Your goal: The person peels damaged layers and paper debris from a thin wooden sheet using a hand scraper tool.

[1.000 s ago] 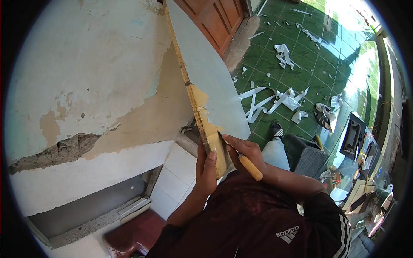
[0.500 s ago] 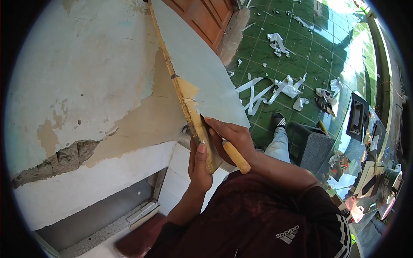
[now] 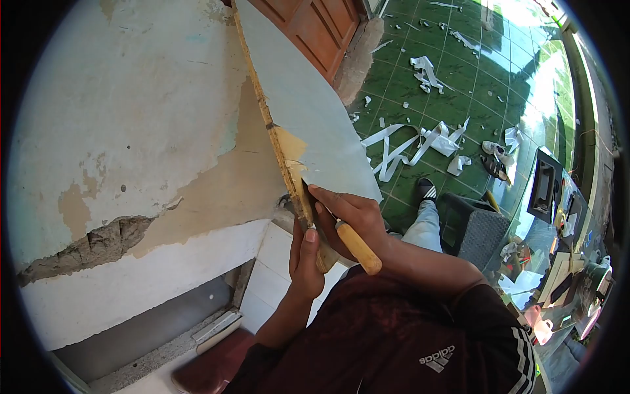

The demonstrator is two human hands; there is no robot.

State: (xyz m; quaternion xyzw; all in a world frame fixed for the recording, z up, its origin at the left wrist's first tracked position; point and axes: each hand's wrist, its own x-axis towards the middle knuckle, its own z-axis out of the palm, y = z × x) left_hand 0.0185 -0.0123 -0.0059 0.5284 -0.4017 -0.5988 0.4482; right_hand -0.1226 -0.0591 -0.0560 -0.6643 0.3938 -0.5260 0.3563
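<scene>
A long board [image 3: 315, 98] with a pale face and a rough yellowish edge runs from the top centre down to my hands. My left hand [image 3: 307, 259] grips its lower end, thumb up near the edge. My right hand [image 3: 351, 220] is closed round a tool with a wooden handle [image 3: 358, 247]; the dark blade lies against the board's face, mostly hidden by the fingers. Near the blade, a tan patch [image 3: 290, 144] shows where the pale surface layer is absent.
White strips [image 3: 426, 141] and scraps lie on the green tiled floor [image 3: 410, 98]. Shoes [image 3: 495, 161] and a grey box-like object [image 3: 482, 233] stand to the right, beside a cluttered glass table [image 3: 525, 262]. A damaged wall [image 3: 131, 131] fills the left.
My right hand has shifted slightly left along the board, and the tool's handle has tilted and moved a little lower. My left hand keeps its hold.
</scene>
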